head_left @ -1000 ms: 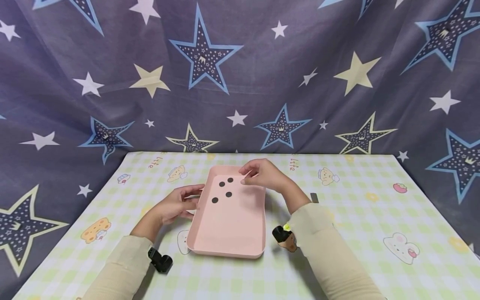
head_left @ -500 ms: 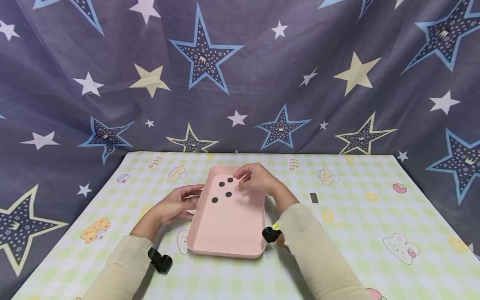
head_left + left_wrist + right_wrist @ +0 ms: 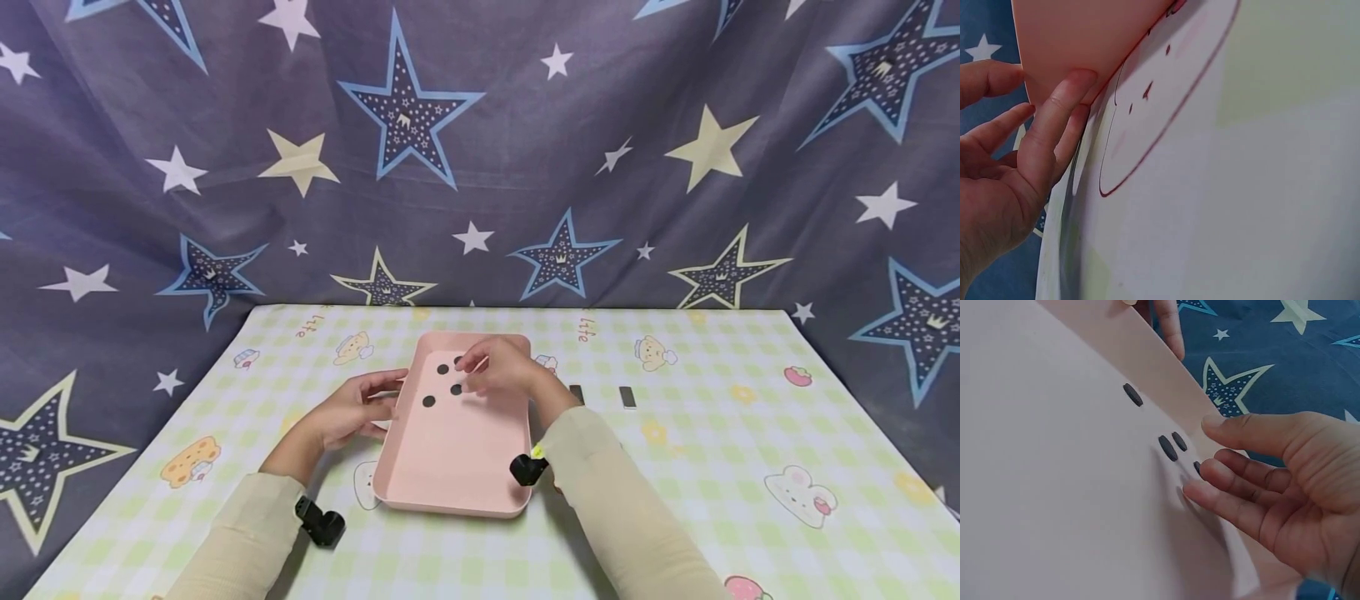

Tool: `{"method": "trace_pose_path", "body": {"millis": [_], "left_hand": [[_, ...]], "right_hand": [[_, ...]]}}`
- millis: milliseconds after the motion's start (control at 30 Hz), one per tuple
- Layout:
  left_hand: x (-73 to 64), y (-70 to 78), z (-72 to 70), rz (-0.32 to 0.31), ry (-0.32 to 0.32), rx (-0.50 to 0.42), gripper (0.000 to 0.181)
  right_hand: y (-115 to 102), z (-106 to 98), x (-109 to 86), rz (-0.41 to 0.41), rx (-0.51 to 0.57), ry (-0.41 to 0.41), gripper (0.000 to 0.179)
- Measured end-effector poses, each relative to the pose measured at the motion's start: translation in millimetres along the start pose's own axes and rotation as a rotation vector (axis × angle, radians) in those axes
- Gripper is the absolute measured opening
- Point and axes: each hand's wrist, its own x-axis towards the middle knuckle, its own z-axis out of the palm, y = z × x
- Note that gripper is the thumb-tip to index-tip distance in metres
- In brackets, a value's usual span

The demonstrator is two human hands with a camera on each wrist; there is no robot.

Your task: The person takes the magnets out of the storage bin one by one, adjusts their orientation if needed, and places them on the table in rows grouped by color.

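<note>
A pink rectangular tray [image 3: 457, 467] lies on the table, with several small flat black discs [image 3: 428, 402] on its floor toward the far end. My left hand [image 3: 348, 410] rests at the tray's left side, its fingertips against the outer wall in the left wrist view. Over the far part of the tray is my right hand [image 3: 501, 367], thumb and fingers apart and nothing between them. In the right wrist view its fingertips hover beside the black discs [image 3: 1168, 448], and one disc is partly hidden behind a finger.
Two small dark rectangular pieces lie on the tablecloth right of the tray: one piece [image 3: 627, 397] in full view, the other piece [image 3: 576, 394] by my right wrist. The checked tablecloth [image 3: 750, 450] meets a star-patterned curtain [image 3: 510, 167] behind.
My right hand has moved left and nearer over the discs, uncovering the dark rectangular pieces beside the forearm. The left hand, tray and discs stay where they were.
</note>
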Motion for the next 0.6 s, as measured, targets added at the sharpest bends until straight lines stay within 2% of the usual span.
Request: {"method": "trace_pose_path", "body": {"millis": [133, 233, 400, 600], "left_hand": [[1.6, -0.4, 0.0, -0.009, 0.003, -0.005, 0.068], [2.9, -0.6, 0.6, -0.016, 0.006, -0.007, 0.068], [4.0, -0.3, 0.8, -0.023, 0.007, -0.015, 0.068], [3.2, -1.3, -1.4, -0.025, -0.001, -0.016, 0.068]], "right_hand": [[5.3, 4.0, 4.7, -0.032, -0.081, -0.009, 0.026], [9.7, 6.3, 8.2, -0.026, -0.145, -0.007, 0.025], [13.8, 8.1, 10.8, 0.005, -0.185, -0.006, 0.026], [14.0, 10.0, 11.6, -0.003, -0.22, -0.03, 0.026]]}}
